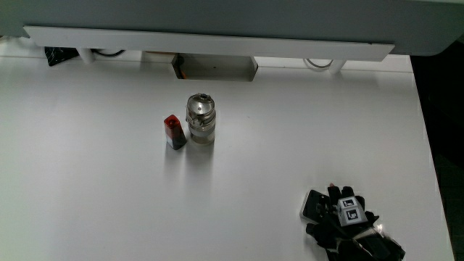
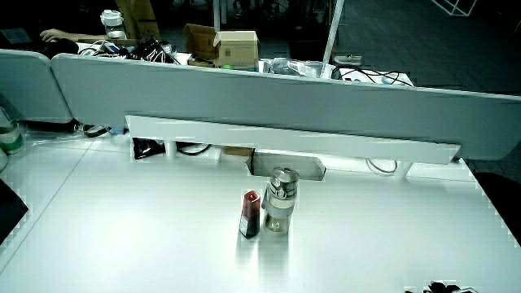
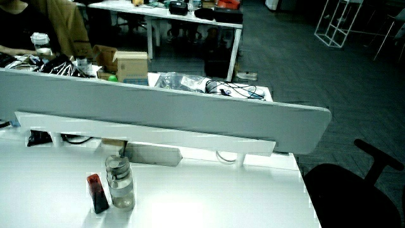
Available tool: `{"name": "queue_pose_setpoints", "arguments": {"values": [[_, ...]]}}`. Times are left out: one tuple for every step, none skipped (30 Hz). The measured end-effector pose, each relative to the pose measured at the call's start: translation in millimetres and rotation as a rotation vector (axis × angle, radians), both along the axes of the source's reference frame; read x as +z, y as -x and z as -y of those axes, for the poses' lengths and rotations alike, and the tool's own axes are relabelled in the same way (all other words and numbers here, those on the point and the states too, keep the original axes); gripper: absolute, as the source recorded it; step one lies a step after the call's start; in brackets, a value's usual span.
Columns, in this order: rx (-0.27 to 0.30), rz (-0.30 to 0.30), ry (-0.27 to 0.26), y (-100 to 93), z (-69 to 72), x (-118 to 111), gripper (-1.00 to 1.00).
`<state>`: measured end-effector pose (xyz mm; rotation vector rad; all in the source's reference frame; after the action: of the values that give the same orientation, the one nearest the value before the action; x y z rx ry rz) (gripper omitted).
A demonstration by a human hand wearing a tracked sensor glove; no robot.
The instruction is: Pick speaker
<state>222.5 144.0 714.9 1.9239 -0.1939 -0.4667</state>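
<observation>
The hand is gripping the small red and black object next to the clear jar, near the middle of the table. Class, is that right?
No. The hand rests on the table at its edge, well apart from the small red and black object, which stands untouched beside the clear jar, as the main view shows.

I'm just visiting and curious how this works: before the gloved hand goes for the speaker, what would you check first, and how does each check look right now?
1. Speaker found: ok. The silvery cylindrical speaker stands upright on the table.
2. Neighbour noted: not ok. A small red and black object stands right beside the speaker, possibly touching, so it could get knocked.
3. Hand free: cannot tell. The hand rests near the table's edge, nearer to the person than the speaker.
4. Path to the speaker: ok. Nothing lies on the table between the hand and the speaker.
5. Top of the speaker reachable: ok. Nothing covers it in both side views.
</observation>
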Motion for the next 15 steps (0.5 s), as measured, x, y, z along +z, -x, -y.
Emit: {"name": "queue_pose_setpoints", "arguments": {"values": [[-0.005,-0.009,0.001,1.2,-1.5,1.2,0.09],[-0.01,-0.018,0.002,2.5,-3.0,2.4,0.18],[-0.039,-0.042,-0.037,4.3,-4.0,0.8,0.27],[-0.052,-0.061,-0.076,3.8,-4.4,-0.2,0.36],[-0.051,-0.029,-0.109,5.1,-1.7,-7.2,0.45],[-0.062,-0.019,-0.115,4.8,-1.2,-7.0,0.55],[-0.065,-0.013,-0.135,5.8,-0.2,-10.7,0.64],[-0.059,-0.03,-0.117,4.7,-2.2,-6.5,0.73],[-0.05,-0.018,-0.124,5.0,-3.7,-6.4,0.82],[-0.055,-0.008,-0.141,5.9,-4.0,-10.8,0.91],[-0.057,-0.033,-0.167,4.2,-5.1,-11.5,1.0],[-0.041,-0.018,-0.16,2.1,-6.1,-12.0,1.0],[-0.04,-0.038,-0.182,0.0,-6.1,-13.5,1.0],[-0.033,-0.015,-0.187,-1.2,-5.4,-17.6,1.0],[-0.016,0.003,-0.209,-3.2,-5.8,-20.7,1.0]]}}
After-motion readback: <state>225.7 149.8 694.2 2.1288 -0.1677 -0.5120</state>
